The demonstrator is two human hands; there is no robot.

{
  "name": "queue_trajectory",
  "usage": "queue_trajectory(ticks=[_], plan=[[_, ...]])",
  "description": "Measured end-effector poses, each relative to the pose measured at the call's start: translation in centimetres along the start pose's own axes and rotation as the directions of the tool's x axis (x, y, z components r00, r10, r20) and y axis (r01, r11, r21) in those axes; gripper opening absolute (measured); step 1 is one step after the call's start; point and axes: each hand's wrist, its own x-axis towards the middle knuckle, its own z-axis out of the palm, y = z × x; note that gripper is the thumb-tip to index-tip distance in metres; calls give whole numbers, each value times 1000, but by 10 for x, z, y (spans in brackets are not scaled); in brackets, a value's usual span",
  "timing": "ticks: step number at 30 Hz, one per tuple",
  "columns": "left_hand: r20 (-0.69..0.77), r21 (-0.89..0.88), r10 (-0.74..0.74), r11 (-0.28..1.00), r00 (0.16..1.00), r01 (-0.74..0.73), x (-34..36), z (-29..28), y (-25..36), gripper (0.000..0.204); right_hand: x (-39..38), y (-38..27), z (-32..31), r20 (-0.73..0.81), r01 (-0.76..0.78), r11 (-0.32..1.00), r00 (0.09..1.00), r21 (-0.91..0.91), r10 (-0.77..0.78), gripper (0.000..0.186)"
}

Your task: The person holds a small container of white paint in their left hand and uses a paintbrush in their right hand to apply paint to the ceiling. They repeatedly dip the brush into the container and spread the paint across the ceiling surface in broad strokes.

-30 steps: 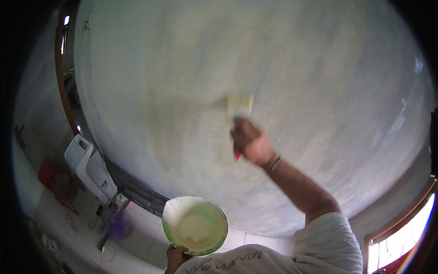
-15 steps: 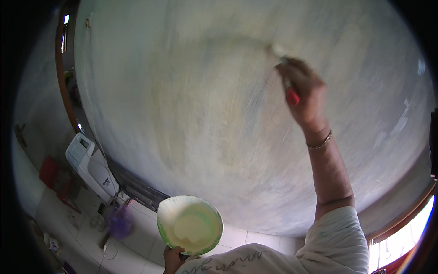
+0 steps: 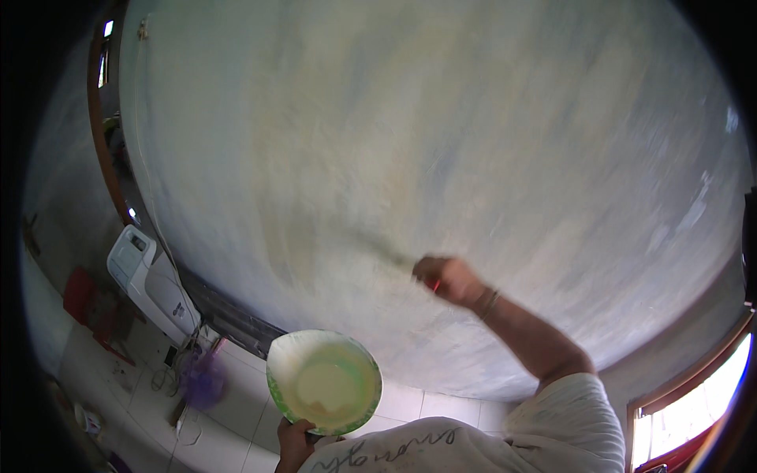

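Observation:
My right hand (image 3: 451, 279) is closed around a paintbrush (image 3: 404, 258) with a red handle end, smeared by motion. The brush head points left and up, close to the wall (image 3: 339, 134), which carries uneven pale, yellowish and grey-blue streaks; contact cannot be made out. Low in front of me, my left hand (image 3: 295, 438) grips the near rim of a white and green bowl (image 3: 289, 356). Cream-coloured paint (image 3: 325, 388) lies inside the bowl.
At left, a white plastic appliance (image 3: 151, 285) leans by the wall's foot, near a red chair (image 3: 88, 303). A purple plastic bag (image 3: 203, 380) and cables lie on the tiled floor (image 3: 398, 404). A bright red-framed window (image 3: 686, 406) is at lower right.
My right hand has swept the brush down and to the left across the wall. The left hand still holds the bowl in nearly the same place.

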Motion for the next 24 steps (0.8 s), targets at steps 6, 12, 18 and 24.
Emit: queue_trajectory(ticks=[6,12,18,24], plan=[[-108,-395,-341,876,934,275,11,14,16,50,53,-66,-196,-604,-96,691,580,-716,-546,32],[-95,-454,-467,806,879,379,21,18,24,50,15,-29,-143,-525,-292,484,712,-825,-465,13],[-73,-432,-444,821,893,373,31,10,18,50,-83,-23,67,-114,72,928,986,-367,-121,12],[-59,-416,-420,835,906,360,31,6,17,56,-75,-4,4,-64,-235,971,970,-34,233,15]])
